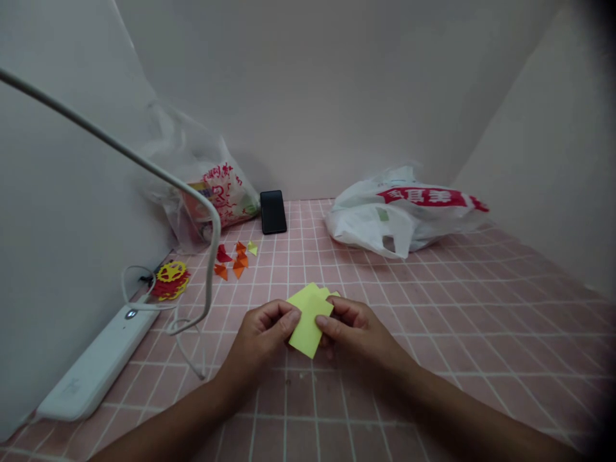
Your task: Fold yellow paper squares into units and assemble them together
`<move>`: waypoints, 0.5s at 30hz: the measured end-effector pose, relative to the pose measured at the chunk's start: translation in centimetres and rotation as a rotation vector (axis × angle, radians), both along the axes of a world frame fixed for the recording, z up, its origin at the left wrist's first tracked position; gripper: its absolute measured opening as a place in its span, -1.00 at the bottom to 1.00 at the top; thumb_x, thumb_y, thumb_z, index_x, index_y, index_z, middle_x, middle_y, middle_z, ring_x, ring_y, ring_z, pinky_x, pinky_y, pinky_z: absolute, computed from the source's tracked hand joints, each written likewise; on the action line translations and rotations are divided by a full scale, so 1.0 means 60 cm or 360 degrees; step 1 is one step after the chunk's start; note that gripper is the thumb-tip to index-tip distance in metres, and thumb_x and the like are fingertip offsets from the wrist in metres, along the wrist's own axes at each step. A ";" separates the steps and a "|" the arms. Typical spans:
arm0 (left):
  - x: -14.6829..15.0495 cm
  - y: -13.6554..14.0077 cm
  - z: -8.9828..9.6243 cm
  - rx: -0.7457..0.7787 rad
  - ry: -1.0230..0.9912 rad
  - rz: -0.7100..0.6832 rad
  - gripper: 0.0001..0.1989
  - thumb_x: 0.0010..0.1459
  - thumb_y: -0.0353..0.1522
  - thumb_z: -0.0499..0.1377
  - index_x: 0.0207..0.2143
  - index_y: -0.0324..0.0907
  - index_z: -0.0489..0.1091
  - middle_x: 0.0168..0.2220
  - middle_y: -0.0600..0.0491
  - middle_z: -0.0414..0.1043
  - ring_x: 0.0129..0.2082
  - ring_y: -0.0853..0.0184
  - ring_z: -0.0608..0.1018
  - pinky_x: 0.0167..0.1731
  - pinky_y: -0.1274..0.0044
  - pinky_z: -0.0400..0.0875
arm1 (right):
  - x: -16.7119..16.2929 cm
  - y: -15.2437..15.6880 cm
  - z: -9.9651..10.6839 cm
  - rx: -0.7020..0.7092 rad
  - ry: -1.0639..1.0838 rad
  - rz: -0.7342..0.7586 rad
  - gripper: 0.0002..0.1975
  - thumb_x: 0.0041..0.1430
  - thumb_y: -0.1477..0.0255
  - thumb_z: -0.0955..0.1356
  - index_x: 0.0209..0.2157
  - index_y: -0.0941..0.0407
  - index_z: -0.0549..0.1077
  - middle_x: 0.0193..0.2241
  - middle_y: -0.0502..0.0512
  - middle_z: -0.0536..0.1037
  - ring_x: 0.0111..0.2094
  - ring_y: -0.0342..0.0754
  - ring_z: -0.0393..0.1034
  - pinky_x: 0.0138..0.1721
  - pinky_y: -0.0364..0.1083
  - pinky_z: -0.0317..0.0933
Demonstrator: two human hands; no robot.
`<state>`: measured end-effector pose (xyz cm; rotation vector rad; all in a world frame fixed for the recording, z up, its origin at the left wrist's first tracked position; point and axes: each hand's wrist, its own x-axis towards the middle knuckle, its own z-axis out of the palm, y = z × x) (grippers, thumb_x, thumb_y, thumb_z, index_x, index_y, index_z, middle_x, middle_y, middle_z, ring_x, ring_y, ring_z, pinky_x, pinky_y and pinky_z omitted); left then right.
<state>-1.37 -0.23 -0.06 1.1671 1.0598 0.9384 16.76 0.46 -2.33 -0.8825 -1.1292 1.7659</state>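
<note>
Orange paper pieces (240, 262) lie on the bench (462, 337); next, the left hand (262, 332) has its grip pinched on the yellow paper (309, 327), held over the bench, likely light, thin and easily creased, best taken by its edges; the right hand (363, 328) pinches its right side

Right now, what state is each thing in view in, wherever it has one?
Yellow papers: fanned, overlapping
Left-hand grip: closed on the yellow papers
Right-hand grip: closed on them too
Folded paper pieces: lying loose
Red and yellow cutouts: piled
Phone: face up, screen dark
Left plastic bag: filled, upright
Right plastic bag: slumped
White cable: bent
Long white device: lying flat; on or off unclear
</note>
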 end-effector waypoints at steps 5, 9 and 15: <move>0.003 -0.002 -0.005 -0.0131 -0.0135 -0.0041 -0.71 0.14 -0.17 0.24 -0.43 -0.23 0.42 -0.53 0.10 0.41 -0.50 0.41 0.40 -0.42 0.57 0.25 | 0.001 -0.003 0.004 0.0020 -0.0014 0.0022 -0.76 0.14 0.27 0.43 -0.33 0.18 0.45 -0.61 -0.07 0.44 -0.64 -0.25 0.27 -0.58 -0.23 0.13; 0.004 -0.001 -0.009 -0.0201 -0.0213 -0.0044 -0.71 0.12 -0.17 0.25 -0.43 -0.23 0.41 -0.52 0.10 0.40 -0.49 0.41 0.41 -0.41 0.57 0.26 | 0.002 -0.004 0.010 0.0043 -0.0027 0.0007 -0.75 0.13 0.27 0.43 -0.34 0.18 0.44 -0.61 -0.06 0.44 -0.64 -0.25 0.27 -0.57 -0.23 0.13; 0.004 0.001 -0.002 -0.0058 -0.0076 -0.0013 -0.74 0.12 -0.20 0.24 -0.41 -0.23 0.41 -0.51 0.11 0.39 -0.50 0.43 0.38 -0.44 0.58 0.27 | 0.000 -0.003 0.007 0.0004 -0.0028 0.0027 -0.75 0.13 0.25 0.43 -0.36 0.17 0.42 -0.62 -0.07 0.43 -0.64 -0.24 0.27 -0.59 -0.22 0.13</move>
